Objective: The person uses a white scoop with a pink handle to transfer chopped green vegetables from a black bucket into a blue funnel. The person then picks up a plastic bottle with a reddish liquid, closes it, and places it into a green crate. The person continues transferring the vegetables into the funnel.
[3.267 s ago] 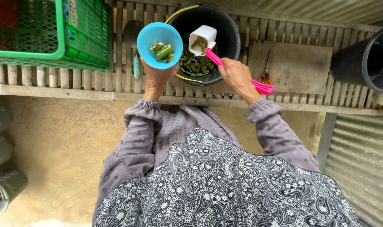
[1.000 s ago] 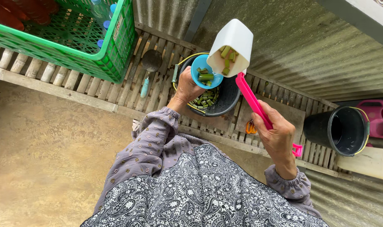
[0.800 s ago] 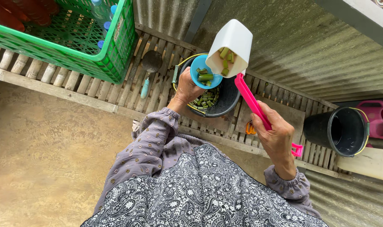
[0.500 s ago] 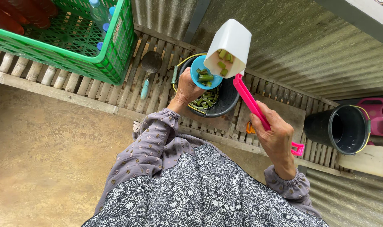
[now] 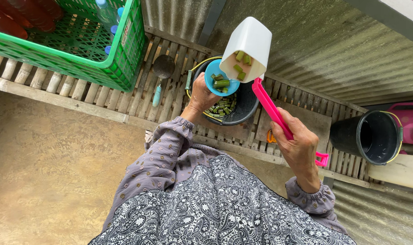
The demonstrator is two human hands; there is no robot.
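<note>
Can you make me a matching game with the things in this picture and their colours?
Things:
1. small bowl in the left hand
2. scoop in the right hand
3. crate
4. scoop handle

Colours:
A. green
B. pink
C. blue
D. white

Pairs: 1-C, 2-D, 3-A, 4-B
</note>
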